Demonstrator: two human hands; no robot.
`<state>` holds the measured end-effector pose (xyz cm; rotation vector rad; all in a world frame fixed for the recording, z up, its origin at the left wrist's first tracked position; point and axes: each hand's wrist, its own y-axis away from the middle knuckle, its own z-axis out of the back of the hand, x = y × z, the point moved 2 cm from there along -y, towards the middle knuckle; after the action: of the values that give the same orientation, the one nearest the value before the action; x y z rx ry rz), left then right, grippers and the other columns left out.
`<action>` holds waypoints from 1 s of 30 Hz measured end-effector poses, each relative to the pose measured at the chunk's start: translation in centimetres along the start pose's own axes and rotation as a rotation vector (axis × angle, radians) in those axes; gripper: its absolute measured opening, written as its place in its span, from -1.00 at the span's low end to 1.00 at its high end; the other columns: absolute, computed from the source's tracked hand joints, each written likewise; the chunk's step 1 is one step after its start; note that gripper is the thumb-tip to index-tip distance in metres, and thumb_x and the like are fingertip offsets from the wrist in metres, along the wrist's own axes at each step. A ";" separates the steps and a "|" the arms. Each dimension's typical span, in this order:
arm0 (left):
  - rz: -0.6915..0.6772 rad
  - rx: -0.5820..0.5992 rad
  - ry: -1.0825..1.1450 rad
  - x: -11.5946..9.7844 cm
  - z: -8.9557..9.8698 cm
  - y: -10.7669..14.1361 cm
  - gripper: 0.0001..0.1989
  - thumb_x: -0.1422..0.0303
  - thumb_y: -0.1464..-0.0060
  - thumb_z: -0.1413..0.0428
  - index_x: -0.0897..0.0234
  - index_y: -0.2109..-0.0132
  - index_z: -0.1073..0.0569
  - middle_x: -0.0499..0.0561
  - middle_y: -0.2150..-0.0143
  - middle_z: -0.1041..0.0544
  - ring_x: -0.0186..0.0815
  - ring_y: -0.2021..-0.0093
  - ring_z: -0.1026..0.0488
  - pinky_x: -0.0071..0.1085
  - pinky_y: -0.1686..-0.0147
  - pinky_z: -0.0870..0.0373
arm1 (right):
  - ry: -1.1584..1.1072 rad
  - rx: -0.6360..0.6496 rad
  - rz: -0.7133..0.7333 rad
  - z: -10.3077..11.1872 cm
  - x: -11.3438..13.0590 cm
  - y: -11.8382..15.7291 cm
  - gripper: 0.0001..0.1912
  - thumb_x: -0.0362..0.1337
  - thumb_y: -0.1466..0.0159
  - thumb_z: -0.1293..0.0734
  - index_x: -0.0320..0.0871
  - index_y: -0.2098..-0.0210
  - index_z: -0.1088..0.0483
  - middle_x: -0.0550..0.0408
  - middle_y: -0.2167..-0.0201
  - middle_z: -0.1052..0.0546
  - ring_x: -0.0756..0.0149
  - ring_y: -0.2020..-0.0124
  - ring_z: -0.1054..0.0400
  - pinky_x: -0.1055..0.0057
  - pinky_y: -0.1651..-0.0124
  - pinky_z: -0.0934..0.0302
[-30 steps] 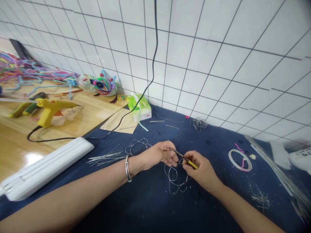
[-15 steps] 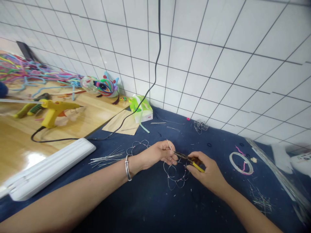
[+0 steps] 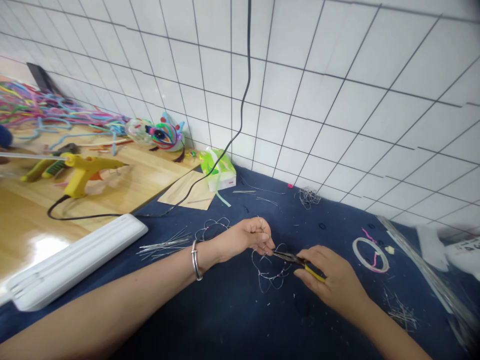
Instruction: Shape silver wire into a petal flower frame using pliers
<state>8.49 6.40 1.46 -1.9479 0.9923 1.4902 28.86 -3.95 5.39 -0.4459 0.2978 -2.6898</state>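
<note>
My left hand (image 3: 251, 239), with a silver bangle at the wrist, pinches a looped wire shape (image 3: 270, 276) that hangs below the fingers. Small pink spots dot its thin petal-like loops. In my right hand (image 3: 333, 272) is a pair of pliers (image 3: 313, 270) with dark jaws and yellow handles. The jaw tips reach the wire just beside my left fingertips; whether they grip it is too small to tell. Behind my left wrist lies a second looped wire shape (image 3: 212, 229), partly hidden by the forearm. Straight cut wires (image 3: 165, 244) are bunched left of it.
On the wooden board stand a yellow glue gun (image 3: 84, 172) and a decorated figure (image 3: 167, 134). A white lamp-like bar (image 3: 78, 260) lies left. Against the wall are a green tissue pack (image 3: 219, 170) and tangled wire (image 3: 308, 197). A white ring roll (image 3: 371, 255) and long wires (image 3: 431, 270) lie right.
My right hand and the pliers have moved a little right and down, and the jaws now sit lower by my left fingertips. My left hand has stayed nearly in place.
</note>
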 end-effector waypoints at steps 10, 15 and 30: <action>-0.084 0.036 -0.051 -0.5 -0.3 0.2 -0.90 0.37 -0.11 -0.02 0.33 0.26 -0.30 0.08 0.30 -0.49 -0.33 0.32 -0.47 -0.38 0.30 -0.35 | 0.158 -0.037 0.022 0.0 0.8 0.0 -0.74 -0.14 -0.20 -0.23 -0.13 0.18 -0.36 0.00 0.33 -0.43 0.27 0.29 -0.31 0.33 0.21 -0.20; -0.092 0.033 -0.044 -0.6 -0.5 0.3 -0.88 0.35 -0.10 -0.03 0.32 0.25 -0.30 0.08 0.29 -0.49 -0.33 0.33 -0.47 -0.37 0.30 -0.35 | 0.167 -0.052 0.040 0.1 0.8 0.0 -0.74 -0.14 -0.21 -0.22 -0.13 0.19 -0.37 0.00 0.34 -0.43 0.27 0.30 -0.31 0.34 0.22 -0.21; -0.101 0.110 -0.070 -1.2 -0.6 0.5 -0.89 0.37 -0.11 -0.02 0.35 0.25 -0.31 0.12 0.25 -0.49 -0.32 0.32 -0.47 -0.33 0.28 -0.38 | 0.107 -0.005 0.047 -0.1 0.6 0.1 -0.72 -0.15 -0.21 -0.22 -0.12 0.13 -0.36 -0.01 0.32 -0.42 0.30 0.31 -0.30 0.37 0.24 -0.20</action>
<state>8.28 5.99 2.80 -1.8281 0.9125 1.4077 28.36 -4.29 5.42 -0.2932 0.3418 -2.6726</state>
